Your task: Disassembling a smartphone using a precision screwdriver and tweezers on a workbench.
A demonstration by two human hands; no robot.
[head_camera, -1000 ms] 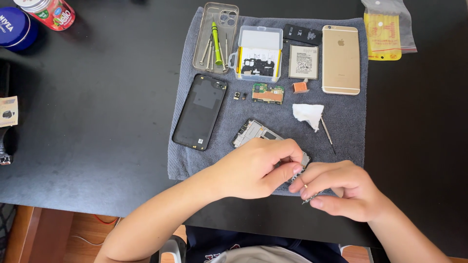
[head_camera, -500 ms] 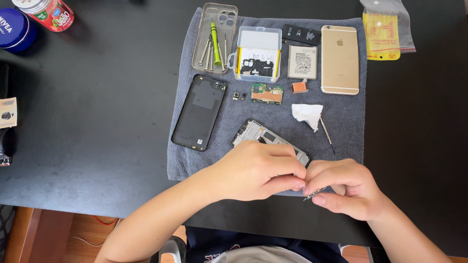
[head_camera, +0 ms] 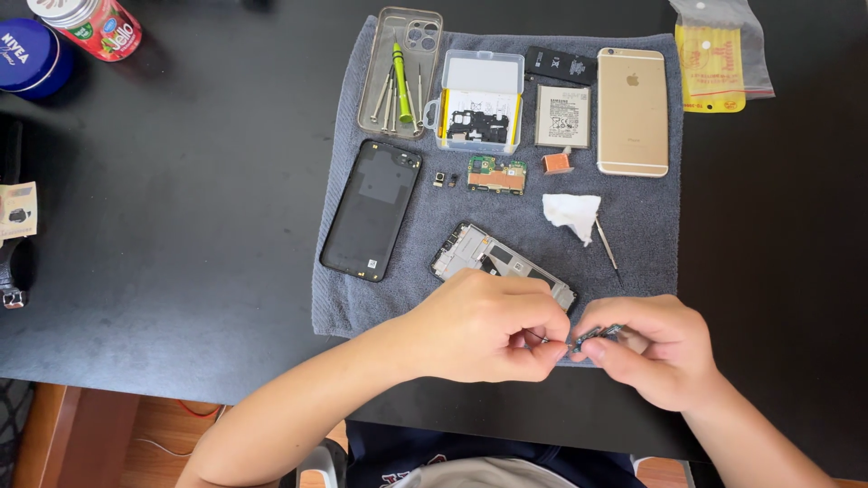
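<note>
A black table (head_camera: 181, 271) carries a grey towel (head_camera: 633, 235) that serves as my work mat; it keeps small parts from rolling or scratching.

My right hand (head_camera: 655, 348) pinches a small dark component (head_camera: 597, 336), probably a connector or flex part, between thumb and fingertips, raised just above the near edge of the towel. My left hand (head_camera: 484, 325) is curled almost closed and meets that part from the other side, fingertips on or at its left end; whether it grips the part or a fine tool I cannot tell. Both hands work close together, which I judge steadies so small a piece.

Just behind the left hand lies the stripped phone frame (head_camera: 497, 258), partly covered by my knuckles. To its left the black back cover (head_camera: 372, 208) lies flat. Further back sit a green-and-orange circuit board (head_camera: 496, 174), two tiny camera modules (head_camera: 445, 179), a small orange block (head_camera: 557, 163), a crumpled white wipe (head_camera: 571, 213) and a thin metal probe (head_camera: 608, 244).

Along the far edge: a clear phone case (head_camera: 398, 68) used as a tray for screwdrivers, one green-handled (head_camera: 400, 77); a clear hinged parts box (head_camera: 479, 101); a silver battery (head_camera: 562, 116); a black battery (head_camera: 561, 65); a gold phone (head_camera: 633, 110) lying face down.

Off the towel: a clear bag with a yellow card (head_camera: 719, 54) at far right, a round blue tin (head_camera: 34, 59) and a red-labelled jar (head_camera: 95, 23) at far left.
</note>
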